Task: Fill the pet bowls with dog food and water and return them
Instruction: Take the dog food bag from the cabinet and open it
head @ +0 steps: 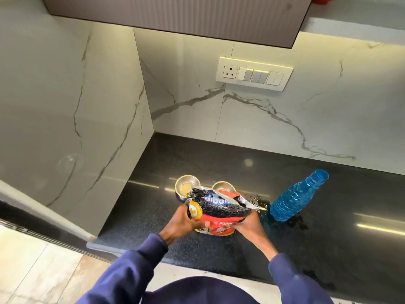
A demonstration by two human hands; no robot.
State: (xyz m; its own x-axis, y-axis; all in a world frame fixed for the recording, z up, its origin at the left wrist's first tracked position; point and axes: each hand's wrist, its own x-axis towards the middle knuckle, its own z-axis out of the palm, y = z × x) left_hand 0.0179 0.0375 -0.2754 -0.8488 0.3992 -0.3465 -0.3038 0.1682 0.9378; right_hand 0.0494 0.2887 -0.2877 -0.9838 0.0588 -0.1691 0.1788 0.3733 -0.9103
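The left hand (183, 222) and right hand (247, 226) grip the dog food bag (215, 210), fingers curled round its sides. Just behind the bag sit the left bowl (188, 187) and right bowl (223, 187); the blue bottle (295, 196) stands to its right.

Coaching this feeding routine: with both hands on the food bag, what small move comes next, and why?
Probably tip the red-and-black dog food bag forward over the left round steel bowl. The left hand and right hand grip it, and its crumpled top faces that bowl, which seems to hold no kibble.
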